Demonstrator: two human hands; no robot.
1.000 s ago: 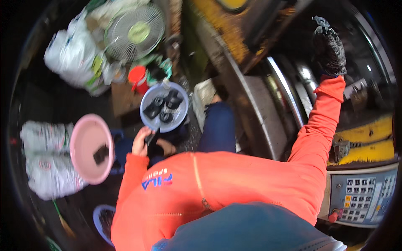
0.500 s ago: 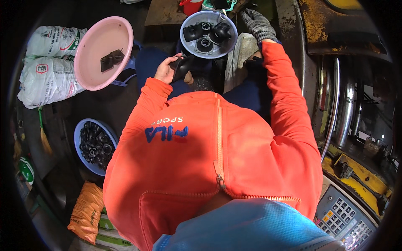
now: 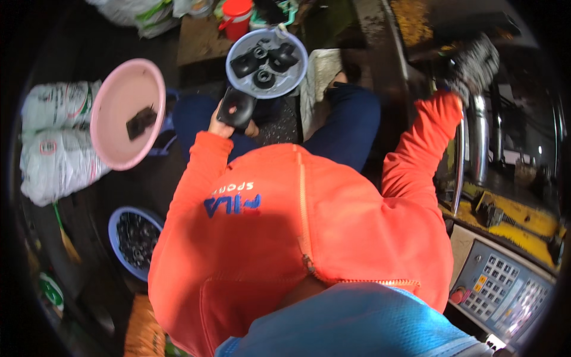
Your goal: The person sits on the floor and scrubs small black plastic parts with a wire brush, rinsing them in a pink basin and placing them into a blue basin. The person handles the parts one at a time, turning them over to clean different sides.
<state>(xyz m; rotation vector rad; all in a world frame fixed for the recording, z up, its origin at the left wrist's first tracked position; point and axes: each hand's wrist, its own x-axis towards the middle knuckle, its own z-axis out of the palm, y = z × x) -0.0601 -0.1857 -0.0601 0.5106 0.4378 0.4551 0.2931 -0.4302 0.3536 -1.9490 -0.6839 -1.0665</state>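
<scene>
My left hand [image 3: 221,127], bare, is closed around a black moulded part [image 3: 241,102] with a smooth flat face, just below the near rim of a blue basin [image 3: 231,78]. Several similar black parts [image 3: 263,78], some with round openings, lie in that basin. Out to the right, my right hand [image 3: 476,64] in a grey knitted glove is raised beside the machine, near an upright metal bar [image 3: 461,143]. Motion smears its fingers, so whether it grips anything does not show.
To the left, a pink basin [image 3: 98,128] holds a dark piece [image 3: 141,122]; a lower blue basin [image 3: 115,241] is full of black parts. White sacks [image 3: 59,169] lie beyond. A red container [image 3: 237,18] stands at the back. A keypad panel [image 3: 496,285] is at lower right.
My right hand has swung right, from beside the blue basin to the machine. My left hand has turned the black part so its flat face shows. The whole view has shifted.
</scene>
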